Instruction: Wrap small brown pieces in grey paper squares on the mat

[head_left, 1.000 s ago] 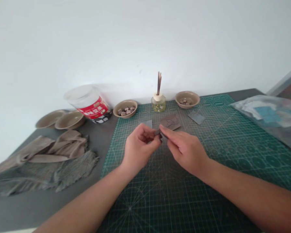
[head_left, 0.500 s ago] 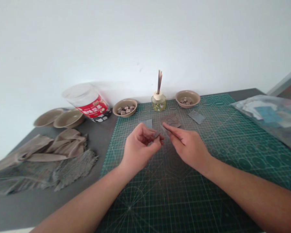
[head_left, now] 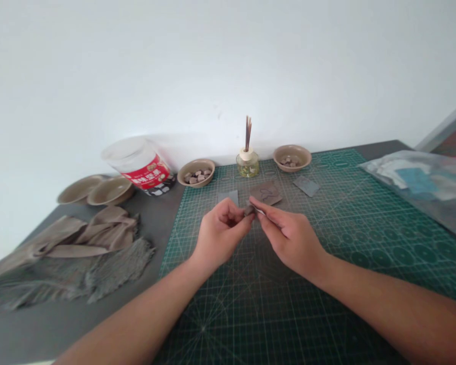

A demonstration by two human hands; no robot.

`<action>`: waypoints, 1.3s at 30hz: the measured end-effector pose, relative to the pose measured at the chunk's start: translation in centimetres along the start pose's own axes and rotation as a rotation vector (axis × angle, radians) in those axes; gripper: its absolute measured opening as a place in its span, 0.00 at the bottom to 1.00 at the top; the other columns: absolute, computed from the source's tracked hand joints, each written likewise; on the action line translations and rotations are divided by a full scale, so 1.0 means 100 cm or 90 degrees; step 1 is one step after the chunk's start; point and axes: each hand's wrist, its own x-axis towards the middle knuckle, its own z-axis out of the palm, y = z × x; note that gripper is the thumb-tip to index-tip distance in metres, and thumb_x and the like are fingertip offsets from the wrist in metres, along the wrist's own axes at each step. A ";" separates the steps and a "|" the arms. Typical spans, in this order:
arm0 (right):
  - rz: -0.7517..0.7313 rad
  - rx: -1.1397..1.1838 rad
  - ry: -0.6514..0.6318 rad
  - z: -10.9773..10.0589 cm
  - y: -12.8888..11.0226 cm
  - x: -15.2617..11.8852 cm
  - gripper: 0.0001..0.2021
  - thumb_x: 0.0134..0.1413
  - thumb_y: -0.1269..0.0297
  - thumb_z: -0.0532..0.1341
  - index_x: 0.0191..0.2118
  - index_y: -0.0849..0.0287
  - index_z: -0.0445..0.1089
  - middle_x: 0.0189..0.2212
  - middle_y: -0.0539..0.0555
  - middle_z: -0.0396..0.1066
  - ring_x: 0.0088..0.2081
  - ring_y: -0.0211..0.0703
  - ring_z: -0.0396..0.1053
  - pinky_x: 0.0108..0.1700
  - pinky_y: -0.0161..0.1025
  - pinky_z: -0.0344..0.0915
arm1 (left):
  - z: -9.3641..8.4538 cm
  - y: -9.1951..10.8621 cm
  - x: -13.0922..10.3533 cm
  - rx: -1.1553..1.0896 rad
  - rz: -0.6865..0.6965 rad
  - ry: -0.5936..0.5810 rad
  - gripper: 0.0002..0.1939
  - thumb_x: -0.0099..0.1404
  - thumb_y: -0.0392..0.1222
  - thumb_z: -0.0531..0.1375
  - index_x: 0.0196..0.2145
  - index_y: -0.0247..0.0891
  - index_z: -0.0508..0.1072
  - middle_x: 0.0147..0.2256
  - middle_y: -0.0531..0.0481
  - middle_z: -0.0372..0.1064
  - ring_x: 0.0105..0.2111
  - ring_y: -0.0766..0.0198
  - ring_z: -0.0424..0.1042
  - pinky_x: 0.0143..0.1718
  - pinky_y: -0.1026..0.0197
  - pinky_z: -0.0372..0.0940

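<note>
My left hand (head_left: 222, 230) pinches a small grey-brown piece (head_left: 249, 210) between thumb and fingertips above the green cutting mat (head_left: 228, 304). Facing it, my right hand (head_left: 291, 233) is closed on a thin flat piece whose edge touches or nearly touches the small one; most of it is hidden by the fingers. Behind the hands lie a brown square sheet (head_left: 266, 193) with a dark line drawing, a grey rectangle (head_left: 228, 196) and another grey rectangle (head_left: 306, 185).
Along the wall stand a bowl of several stones (head_left: 196, 173), a reed diffuser (head_left: 247, 162) and another bowl (head_left: 292, 158). At left are a red-labelled tub (head_left: 140, 167), two bowls (head_left: 112, 191) and crumpled cloth (head_left: 72, 253); a plastic bag (head_left: 421, 177) lies right.
The hands have come together, so the flat piece in my right hand now meets or nearly meets the small piece in my left. The view has shifted slightly.
</note>
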 end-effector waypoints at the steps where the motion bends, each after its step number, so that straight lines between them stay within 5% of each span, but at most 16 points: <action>1: 0.002 0.005 0.005 0.000 -0.001 0.000 0.20 0.66 0.67 0.56 0.62 0.55 0.68 0.54 0.52 0.75 0.51 0.45 0.75 0.53 0.41 0.72 | 0.000 0.000 0.000 -0.002 0.002 0.001 0.15 0.61 0.39 0.66 0.24 0.37 0.63 0.21 0.58 0.61 0.21 0.72 0.57 0.23 0.67 0.54; 12: 0.000 0.012 0.025 -0.004 -0.009 -0.002 0.20 0.68 0.64 0.54 0.62 0.52 0.68 0.54 0.52 0.74 0.52 0.46 0.75 0.55 0.41 0.71 | -0.002 -0.007 0.004 -0.011 0.011 0.004 0.14 0.61 0.39 0.66 0.26 0.38 0.62 0.21 0.58 0.60 0.21 0.71 0.57 0.23 0.67 0.54; 18: -0.035 -0.096 0.047 -0.013 -0.004 0.000 0.21 0.68 0.66 0.53 0.64 0.51 0.66 0.56 0.51 0.73 0.52 0.48 0.75 0.56 0.43 0.70 | -0.003 -0.007 0.008 -0.050 0.026 0.006 0.09 0.59 0.35 0.66 0.28 0.37 0.67 0.36 0.49 0.70 0.35 0.66 0.69 0.33 0.64 0.65; 22: -0.068 -0.156 0.003 -0.010 0.001 0.003 0.22 0.66 0.70 0.54 0.62 0.53 0.67 0.51 0.52 0.77 0.46 0.46 0.77 0.52 0.43 0.71 | -0.001 -0.002 0.005 -0.032 0.003 -0.017 0.05 0.59 0.35 0.65 0.31 0.37 0.71 0.30 0.52 0.70 0.30 0.66 0.69 0.32 0.63 0.65; 29: -0.171 -0.206 -0.051 -0.004 0.004 0.004 0.23 0.65 0.73 0.52 0.64 0.58 0.64 0.61 0.54 0.67 0.58 0.45 0.69 0.59 0.44 0.66 | 0.001 0.003 0.003 -0.069 -0.059 -0.014 0.06 0.59 0.35 0.65 0.30 0.37 0.69 0.25 0.55 0.70 0.26 0.67 0.69 0.29 0.65 0.64; 36: -0.162 -0.222 -0.076 -0.006 0.006 0.007 0.23 0.65 0.73 0.52 0.64 0.58 0.64 0.61 0.55 0.68 0.57 0.47 0.70 0.58 0.46 0.66 | -0.001 0.002 0.004 -0.073 -0.066 -0.001 0.07 0.59 0.35 0.65 0.28 0.37 0.69 0.22 0.57 0.66 0.23 0.69 0.67 0.26 0.65 0.62; 39: -0.064 -0.198 -0.066 -0.010 0.009 0.009 0.20 0.64 0.72 0.54 0.60 0.57 0.69 0.54 0.56 0.75 0.51 0.49 0.75 0.54 0.47 0.68 | -0.004 0.000 0.005 -0.074 -0.067 0.002 0.07 0.60 0.38 0.66 0.31 0.37 0.70 0.23 0.56 0.66 0.23 0.68 0.67 0.26 0.65 0.61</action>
